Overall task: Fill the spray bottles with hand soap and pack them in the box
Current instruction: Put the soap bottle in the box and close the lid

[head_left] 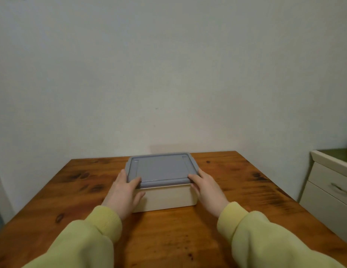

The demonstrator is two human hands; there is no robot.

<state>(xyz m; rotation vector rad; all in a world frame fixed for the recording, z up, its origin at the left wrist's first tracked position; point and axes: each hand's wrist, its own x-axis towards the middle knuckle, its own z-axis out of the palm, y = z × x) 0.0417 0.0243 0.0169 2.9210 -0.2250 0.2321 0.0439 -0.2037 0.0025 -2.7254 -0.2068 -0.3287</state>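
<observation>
A cream box with a grey lid stands in the middle of the wooden table. The lid lies flat on top of the box. My left hand grips the lid's near left corner, thumb on top and fingers along the left side. My right hand holds the near right corner the same way. Both arms wear yellow-green sleeves. No spray bottle or soap container is in view; the inside of the box is hidden by the lid.
A plain white wall rises right behind the table. A cream cabinet with drawers stands to the right of the table, with a green top.
</observation>
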